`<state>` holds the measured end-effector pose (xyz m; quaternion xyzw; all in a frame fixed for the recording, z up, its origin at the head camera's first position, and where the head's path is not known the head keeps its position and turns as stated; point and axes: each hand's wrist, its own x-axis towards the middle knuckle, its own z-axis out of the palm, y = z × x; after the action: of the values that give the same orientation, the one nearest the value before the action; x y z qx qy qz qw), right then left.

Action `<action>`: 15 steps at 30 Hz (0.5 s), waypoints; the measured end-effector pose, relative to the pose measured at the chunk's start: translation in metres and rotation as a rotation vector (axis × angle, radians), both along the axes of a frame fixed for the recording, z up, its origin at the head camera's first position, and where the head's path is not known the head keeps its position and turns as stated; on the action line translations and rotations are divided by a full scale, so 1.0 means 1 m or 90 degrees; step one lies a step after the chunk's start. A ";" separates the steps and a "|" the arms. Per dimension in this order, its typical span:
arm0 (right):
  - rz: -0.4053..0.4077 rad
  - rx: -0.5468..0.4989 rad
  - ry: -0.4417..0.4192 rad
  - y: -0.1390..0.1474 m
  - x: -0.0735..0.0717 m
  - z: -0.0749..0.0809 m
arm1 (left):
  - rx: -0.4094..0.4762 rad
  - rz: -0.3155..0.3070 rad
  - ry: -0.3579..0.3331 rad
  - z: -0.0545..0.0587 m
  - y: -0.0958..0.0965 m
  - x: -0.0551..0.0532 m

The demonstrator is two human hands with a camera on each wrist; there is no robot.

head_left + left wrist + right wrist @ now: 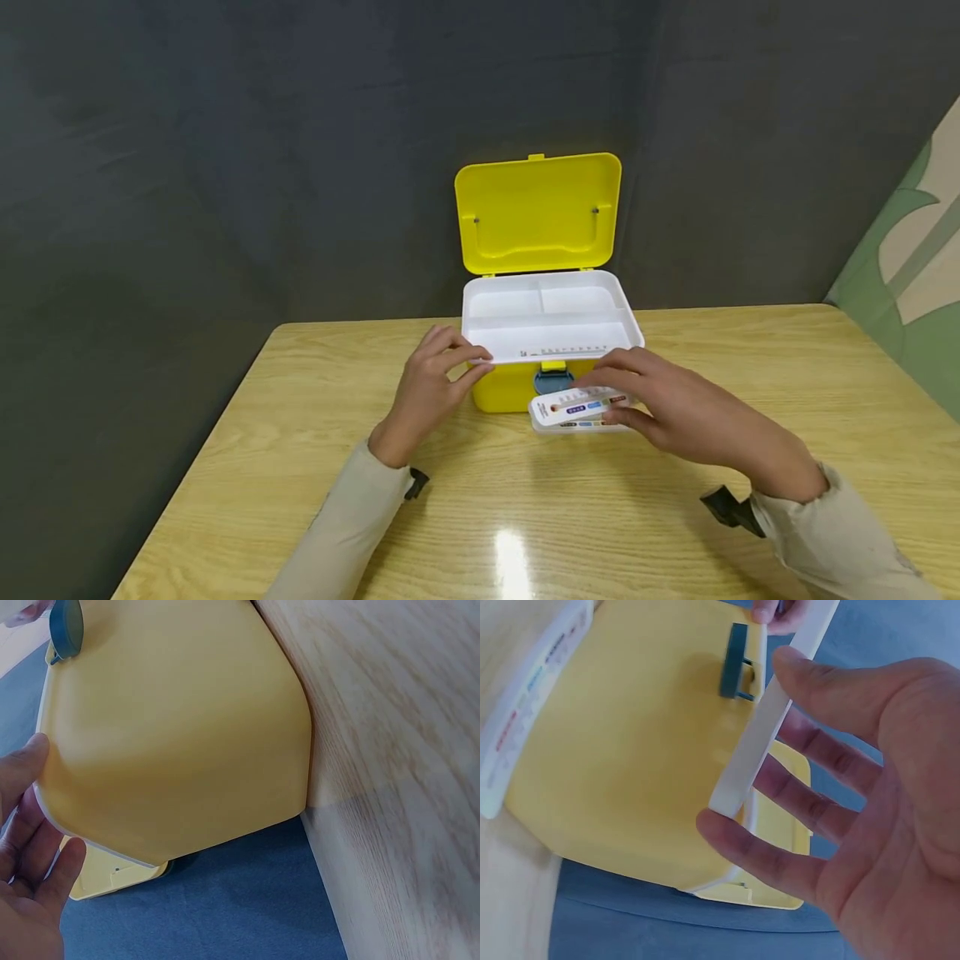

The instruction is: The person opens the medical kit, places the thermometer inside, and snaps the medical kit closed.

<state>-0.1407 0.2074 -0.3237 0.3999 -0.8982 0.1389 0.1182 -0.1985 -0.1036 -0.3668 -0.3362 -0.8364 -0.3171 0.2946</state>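
Note:
A yellow storage box [498, 389] stands with its lid [536, 212] raised and a white compartment tray [506, 321] at its top. My left hand [431, 375] pinches the tray's front left corner, the thumb outside. In front of the box, my right hand [675, 408] holds a white strip thermometer [573, 406] between thumb and fingers. The right wrist view shows this held thermometer [761, 742] edge-on. Below it, another thermometer [536, 694] is at the foot of the box. Scale marks [573, 351] show in the tray's front compartment.
A dark blue-green latch [553, 382] hangs on the box front. The light wooden table [337, 400] meets a dark cloth backdrop [337, 167] behind. A green and beige patterned panel [911, 250] stands at the right.

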 end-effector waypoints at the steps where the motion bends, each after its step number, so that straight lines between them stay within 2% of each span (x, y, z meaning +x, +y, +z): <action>1: 0.002 -0.002 0.007 0.000 -0.001 0.001 | 0.001 0.001 0.003 -0.001 0.000 0.000; 9: -0.023 -0.015 0.044 -0.004 -0.005 0.016 | 0.008 -0.012 0.011 -0.004 -0.001 0.001; 15: -0.076 -0.010 0.025 -0.008 -0.009 0.027 | 0.019 -0.019 0.012 -0.005 0.001 0.001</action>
<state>-0.1500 0.1991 -0.2967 0.3474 -0.9168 0.1308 0.1472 -0.1976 -0.1022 -0.3719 -0.3472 -0.8236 -0.3308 0.3029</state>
